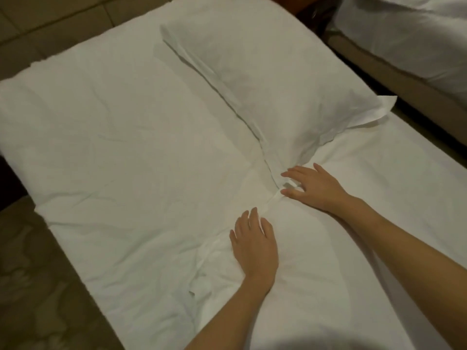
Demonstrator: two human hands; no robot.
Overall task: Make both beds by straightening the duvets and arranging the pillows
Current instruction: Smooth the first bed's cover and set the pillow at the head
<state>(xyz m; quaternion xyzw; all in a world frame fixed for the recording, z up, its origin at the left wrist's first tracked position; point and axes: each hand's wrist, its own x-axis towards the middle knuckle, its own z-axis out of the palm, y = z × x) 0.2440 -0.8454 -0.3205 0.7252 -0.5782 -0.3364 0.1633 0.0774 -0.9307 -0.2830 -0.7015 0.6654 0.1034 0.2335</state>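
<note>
Tan tiled floor (pixel 38 18) edges the near white bed (pixel 379 173) filling the frame. A rumpled white cotton duvet (pixel 113 147) covers its left. At lower centre my left hand (pixel 254 245) presses flat, fingers spread, on the duvet's edge. My right hand (pixel 313 189), fingers spread, touches that edge below the plump white pillow (pixel 265 79). A second white bed (pixel 404 29) sits upper right.

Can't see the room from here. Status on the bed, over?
Both hands flat: left hand and right hand pressing duvet edge. Pillow at head end. Nothing in the way.
</note>
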